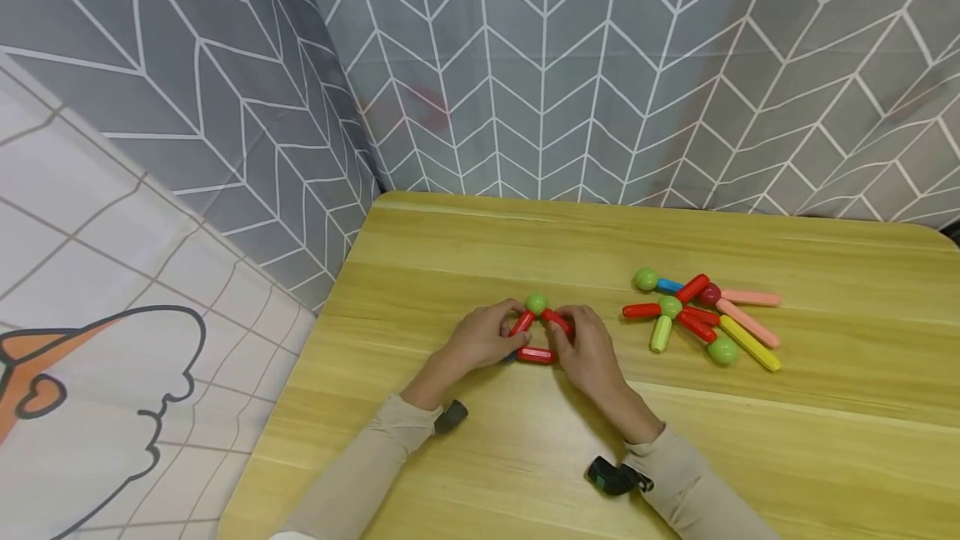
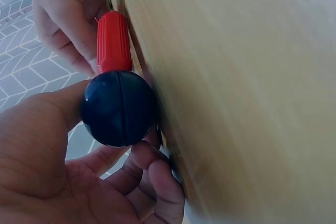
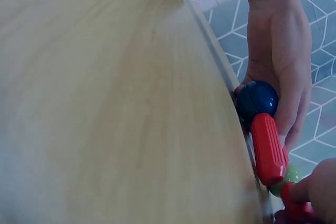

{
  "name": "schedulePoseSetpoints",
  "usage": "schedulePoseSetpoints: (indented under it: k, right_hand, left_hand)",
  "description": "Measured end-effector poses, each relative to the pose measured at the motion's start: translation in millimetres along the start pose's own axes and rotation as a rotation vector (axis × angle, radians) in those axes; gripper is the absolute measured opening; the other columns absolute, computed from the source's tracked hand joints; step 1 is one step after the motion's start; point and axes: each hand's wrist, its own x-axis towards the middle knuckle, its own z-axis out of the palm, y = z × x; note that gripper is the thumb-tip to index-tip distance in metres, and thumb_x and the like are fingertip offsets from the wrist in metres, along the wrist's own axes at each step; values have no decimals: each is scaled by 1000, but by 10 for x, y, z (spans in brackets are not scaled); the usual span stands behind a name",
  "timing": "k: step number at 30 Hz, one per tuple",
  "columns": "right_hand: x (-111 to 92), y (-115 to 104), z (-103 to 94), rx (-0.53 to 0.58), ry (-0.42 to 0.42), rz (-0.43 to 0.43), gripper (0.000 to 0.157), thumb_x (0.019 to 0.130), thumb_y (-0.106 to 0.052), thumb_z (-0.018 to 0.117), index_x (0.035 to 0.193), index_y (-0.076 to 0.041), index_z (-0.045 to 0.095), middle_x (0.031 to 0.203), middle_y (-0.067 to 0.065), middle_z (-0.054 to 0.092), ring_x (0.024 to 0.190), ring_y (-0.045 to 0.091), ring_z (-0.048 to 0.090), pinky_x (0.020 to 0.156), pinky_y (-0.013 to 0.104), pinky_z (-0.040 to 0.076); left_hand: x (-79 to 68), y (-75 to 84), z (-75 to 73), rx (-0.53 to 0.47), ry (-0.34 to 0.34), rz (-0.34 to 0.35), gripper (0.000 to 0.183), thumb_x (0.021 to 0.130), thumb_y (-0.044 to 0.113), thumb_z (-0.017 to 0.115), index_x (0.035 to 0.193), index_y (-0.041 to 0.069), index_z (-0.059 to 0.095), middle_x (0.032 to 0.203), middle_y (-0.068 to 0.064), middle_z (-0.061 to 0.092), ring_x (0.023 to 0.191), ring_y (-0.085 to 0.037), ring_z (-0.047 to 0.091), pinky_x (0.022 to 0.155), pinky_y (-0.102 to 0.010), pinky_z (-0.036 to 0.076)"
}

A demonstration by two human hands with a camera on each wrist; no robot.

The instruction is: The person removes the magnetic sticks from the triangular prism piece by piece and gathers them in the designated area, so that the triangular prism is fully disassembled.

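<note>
A triangle of red sticks lies on the table, with a green ball (image 1: 536,303) at its far corner. My left hand (image 1: 483,336) pinches its left red stick (image 1: 522,323) near the dark blue ball (image 2: 119,108), which the head view mostly hides. On the other side, my right hand (image 1: 588,348) grips the right red stick (image 1: 555,319) between thumb and fingers. The near red stick (image 1: 537,354) runs from the blue ball toward the right hand. A dark red ball (image 3: 281,216) shows partly under the right fingers in the right wrist view.
To the right lies a cluster of joined pieces: a green ball (image 1: 670,307) with several sticks, a dark red ball (image 1: 708,294) with pink sticks (image 1: 750,297), and a yellow stick (image 1: 750,343). Patterned curtains (image 1: 540,65) hang behind the wooden table (image 1: 525,457).
</note>
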Motion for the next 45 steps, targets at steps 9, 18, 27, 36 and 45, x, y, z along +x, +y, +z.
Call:
schedulePoseSetpoints:
  k: [9,18,27,36,45]
  right_hand:
    - [20,17,32,223,18,106,29,99,-9,63,126,2,63,113,19,71,96,25,66,77,17,52]
    - [90,46,105,355,134,162,23,89,-8,75,112,-4,75,107,17,76,94,21,69,73,11,50]
    - [135,53,116,325,139,159,22,87,-7,78,109,-5,77,108,17,76,99,28,73,73,9,51]
    - [145,36,73,267,142,165,18,86,-9,79,104,-6,79,102,13,78,94,23,72,71,11,51]
    - [106,13,-5,221,107,180,19,88,-12,78,107,-6,78,105,13,77,98,24,71,72,14,50]
  left_hand:
    - [17,-25,14,44,2,4,41,95,32,68,131,15,62,68,6,50,55,-8,42,51,-22,33]
    - [25,-33,29,48,-1,9,41,95,33,68,132,16,62,67,6,51,54,-7,42,51,-22,33]
    - [20,-16,29,40,2,5,39,96,31,67,130,15,62,67,5,51,54,-8,42,50,-21,32]
    - [35,-12,35,66,1,-13,40,94,34,69,131,17,62,70,5,52,58,-9,45,53,-23,35]
    - [39,-13,39,73,3,-11,40,94,34,69,130,18,62,71,4,53,59,-10,46,54,-23,35]
